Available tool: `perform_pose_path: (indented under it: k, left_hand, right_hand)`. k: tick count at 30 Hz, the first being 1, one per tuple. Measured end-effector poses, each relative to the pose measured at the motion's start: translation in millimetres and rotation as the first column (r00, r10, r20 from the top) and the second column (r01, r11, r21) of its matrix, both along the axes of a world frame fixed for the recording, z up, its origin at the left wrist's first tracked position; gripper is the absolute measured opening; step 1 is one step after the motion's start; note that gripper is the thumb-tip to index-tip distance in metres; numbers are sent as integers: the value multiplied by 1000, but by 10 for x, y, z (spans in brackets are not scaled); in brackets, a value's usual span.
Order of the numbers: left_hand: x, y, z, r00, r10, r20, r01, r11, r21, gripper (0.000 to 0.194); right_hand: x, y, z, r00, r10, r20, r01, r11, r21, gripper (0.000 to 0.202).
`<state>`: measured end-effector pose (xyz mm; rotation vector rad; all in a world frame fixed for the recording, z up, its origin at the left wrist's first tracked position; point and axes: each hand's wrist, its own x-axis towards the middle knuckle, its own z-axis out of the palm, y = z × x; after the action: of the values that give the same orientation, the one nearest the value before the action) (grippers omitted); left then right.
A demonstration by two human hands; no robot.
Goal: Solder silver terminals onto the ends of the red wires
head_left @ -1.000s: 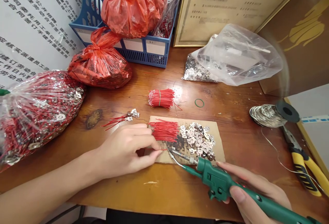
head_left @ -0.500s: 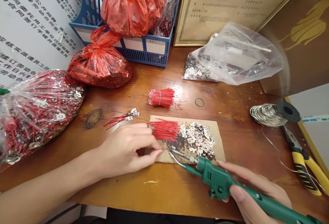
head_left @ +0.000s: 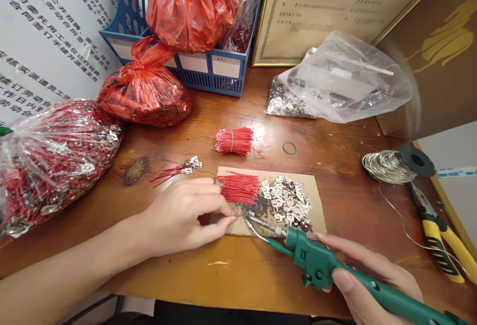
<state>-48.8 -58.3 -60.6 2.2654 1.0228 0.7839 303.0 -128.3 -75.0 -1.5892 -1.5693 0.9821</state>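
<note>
My left hand pinches a short red wire between thumb and forefinger over the cardboard. My right hand is wrapped round a green soldering iron with a solder feed tube. Its tip meets the wire's free end near a small metal tab; whether the tip touches the tab I cannot tell. Loose red wires lie on the cardboard just beyond my left fingers. To their right is a heap of silvery metal tabs. Several wires with tabs attached lie left of the cardboard.
A banded red wire bundle and a green rubber band lie behind the cardboard. At right are a solder spool and yellow-black pliers. Filled bags, a blue rack and a clear bag of tabs stand behind.
</note>
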Motion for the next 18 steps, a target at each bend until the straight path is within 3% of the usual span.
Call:
perform_pose_path:
  k: [18]
  left_hand:
    - [-8,3,3,1000,-10,4,10,1000,-12,12]
  right_hand:
    - [-12,-25,-28,999,-24,-38,24,1000,0,28]
